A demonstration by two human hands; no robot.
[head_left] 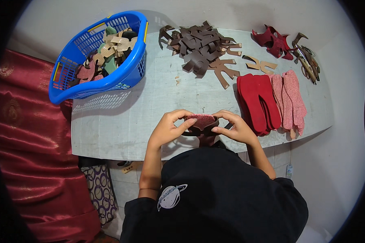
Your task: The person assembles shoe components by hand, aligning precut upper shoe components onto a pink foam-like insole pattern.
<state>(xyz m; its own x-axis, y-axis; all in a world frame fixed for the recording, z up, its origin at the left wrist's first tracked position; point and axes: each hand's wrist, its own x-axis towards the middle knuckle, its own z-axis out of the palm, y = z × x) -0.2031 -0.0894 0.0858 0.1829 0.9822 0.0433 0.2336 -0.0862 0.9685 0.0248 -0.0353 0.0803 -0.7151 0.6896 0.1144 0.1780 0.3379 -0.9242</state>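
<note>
The left hand [168, 127] and right hand [238, 128], half curled, grip opposite sides of a dark-strapped, speckled pink-red sandal [201, 120] on the near side of the brown strap pile [200, 46]. Red soles [256, 99] lie to the pile's near right; a blue basket [107, 83], left.

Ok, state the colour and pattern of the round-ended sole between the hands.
The round-ended sole is speckled pinkish red, clearest in the head view.

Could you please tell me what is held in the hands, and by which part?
The left hand and right hand hold a red-speckled sandal with a dark strap, by opposite sides toward its far end.
</note>
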